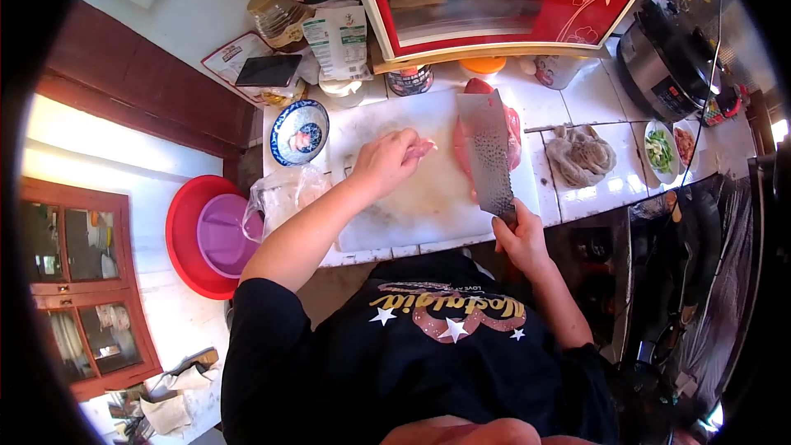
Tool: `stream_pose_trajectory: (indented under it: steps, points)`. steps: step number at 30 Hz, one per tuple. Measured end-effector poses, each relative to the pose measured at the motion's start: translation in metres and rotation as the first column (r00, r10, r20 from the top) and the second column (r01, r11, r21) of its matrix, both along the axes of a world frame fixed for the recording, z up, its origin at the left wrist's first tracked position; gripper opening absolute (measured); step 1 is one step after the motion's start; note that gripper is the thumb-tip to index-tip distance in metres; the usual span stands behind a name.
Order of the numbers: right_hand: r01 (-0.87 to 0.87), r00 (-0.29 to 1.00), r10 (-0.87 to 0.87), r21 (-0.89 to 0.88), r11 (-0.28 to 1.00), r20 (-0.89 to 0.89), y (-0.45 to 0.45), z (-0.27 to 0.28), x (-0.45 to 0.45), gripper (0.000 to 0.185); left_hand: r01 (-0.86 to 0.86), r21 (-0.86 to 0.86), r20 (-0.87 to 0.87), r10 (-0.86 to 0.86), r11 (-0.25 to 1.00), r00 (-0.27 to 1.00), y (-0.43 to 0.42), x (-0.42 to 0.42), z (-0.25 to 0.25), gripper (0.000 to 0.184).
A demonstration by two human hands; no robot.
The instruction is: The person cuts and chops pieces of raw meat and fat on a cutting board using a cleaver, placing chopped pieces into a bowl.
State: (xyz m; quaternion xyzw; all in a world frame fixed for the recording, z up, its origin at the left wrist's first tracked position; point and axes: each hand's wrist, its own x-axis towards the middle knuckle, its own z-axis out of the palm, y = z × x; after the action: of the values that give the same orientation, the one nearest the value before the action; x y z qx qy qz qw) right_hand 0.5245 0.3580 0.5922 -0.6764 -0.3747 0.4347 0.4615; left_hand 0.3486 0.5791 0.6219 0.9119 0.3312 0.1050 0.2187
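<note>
My left hand [386, 163] is closed over the left half of a white cutting board [395, 227], pinching a small piece of meat [423, 149] between its fingertips. In my right hand [524, 241], at the near edge of the board, is the handle of a cleaver [489, 152] with a broad, dimpled blade. The blade points away from me and covers part of a large piece of raw red meat [514, 125] on the board's right side. Whether the edge touches the meat, I cannot tell. Left of the board stands a blue-and-white bowl [284, 147] with some meat inside.
A plastic bag [284, 198] lies by the board's left edge. To the right are a crumpled cloth [582, 156], a dish of chopped greens [659, 151] and an electric cooker [666, 62]. A red-framed cabinet [511, 43] stands behind; red basins [183, 235] sit lower left.
</note>
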Motion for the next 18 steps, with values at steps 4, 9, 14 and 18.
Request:
stream_pose_trajectory:
  steps: [4, 9, 14, 18]
  points:
    - [-0.036, 0.999, 0.036, -0.032, 0.999, -0.001, 0.001, -0.003, -0.006, 0.016, 0.105, -0.065, -0.014, -0.106, 0.992, 0.994, -0.015, -0.047, -0.051, 0.024]
    - [-0.202, 0.959, 0.222, -0.126, 0.971, 0.175, 0.005, 0.011, -0.009, 0.02, 0.167, -0.021, 0.002, -0.167, 0.986, 0.986, -0.038, -0.057, 0.004, 0.03]
    - [-0.322, 0.847, 0.371, -0.187, 0.928, 0.381, 0.021, 0.033, -0.015, 0.024, -0.178, 0.047, 0.13, 0.171, 0.983, 0.977, -0.023, -0.046, -0.049, 0.023]
    - [-0.414, 0.7, 0.474, -0.238, 0.879, 0.533, 0.026, 0.05, -0.024, 0.021, -0.27, -0.02, 0.059, 0.27, 0.963, 0.961, -0.033, -0.024, -0.055, 0.019]
